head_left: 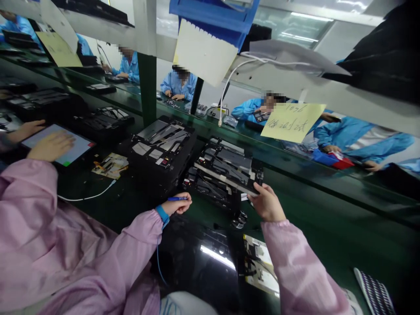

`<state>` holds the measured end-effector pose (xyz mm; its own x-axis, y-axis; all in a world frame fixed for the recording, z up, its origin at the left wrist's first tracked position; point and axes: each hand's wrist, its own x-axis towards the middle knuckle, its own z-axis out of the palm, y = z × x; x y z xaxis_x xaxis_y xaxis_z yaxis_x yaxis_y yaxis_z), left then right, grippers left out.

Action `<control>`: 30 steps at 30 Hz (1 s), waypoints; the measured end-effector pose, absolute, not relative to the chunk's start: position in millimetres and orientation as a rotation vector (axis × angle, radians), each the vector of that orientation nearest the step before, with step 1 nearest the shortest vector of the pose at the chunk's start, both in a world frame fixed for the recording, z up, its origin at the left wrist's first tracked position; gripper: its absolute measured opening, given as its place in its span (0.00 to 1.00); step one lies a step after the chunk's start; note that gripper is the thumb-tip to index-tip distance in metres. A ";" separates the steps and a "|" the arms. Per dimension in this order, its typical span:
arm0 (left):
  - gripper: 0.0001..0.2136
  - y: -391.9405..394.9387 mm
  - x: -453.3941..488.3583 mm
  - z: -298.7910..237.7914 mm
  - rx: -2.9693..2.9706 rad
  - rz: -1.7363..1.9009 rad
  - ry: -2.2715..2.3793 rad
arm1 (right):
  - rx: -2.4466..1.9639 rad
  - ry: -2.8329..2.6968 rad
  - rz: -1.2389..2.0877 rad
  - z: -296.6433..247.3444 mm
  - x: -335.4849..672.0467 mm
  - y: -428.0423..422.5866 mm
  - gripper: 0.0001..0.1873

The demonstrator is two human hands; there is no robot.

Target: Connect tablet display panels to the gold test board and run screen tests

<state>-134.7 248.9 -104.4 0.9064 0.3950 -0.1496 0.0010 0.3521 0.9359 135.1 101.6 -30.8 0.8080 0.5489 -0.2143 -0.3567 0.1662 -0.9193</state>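
My right hand (268,204) grips the near right corner of an opened tablet (226,161), thumb on top. Its dark inside shows grey panels and strips. It is raised at a tilt over another opened tablet (210,186), which partly hides under it. To the left, my left hand (181,204) is closed around a slim blue pen-like tool (176,198); its tip is hard to make out. A blue wrist strap (162,215) with a thin cord is on that wrist. Below my hands lies a glossy black panel (200,249) reflecting a lamp.
A stack of opened tablets (164,144) stands behind my left hand. A circuit board (260,264) lies by my right forearm. At left, a co-worker's hand (52,144) is over a lit tablet (82,146). Paper notes (293,122) hang from the shelf; people in blue work beyond.
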 end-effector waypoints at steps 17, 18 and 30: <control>0.18 248.4 -132.2 -96.8 1.268 0.302 0.426 | -1.556 -0.415 0.451 -54.6 98.6 55.2 0.20; 0.17 248.8 -131.8 -97.1 1.277 0.303 0.432 | -1.585 -0.444 0.427 -54.3 95.1 41.6 0.21; 0.15 237.4 -151.6 -89.0 1.507 0.483 0.588 | -2.220 -0.862 -0.075 -108.7 70.8 -96.5 0.15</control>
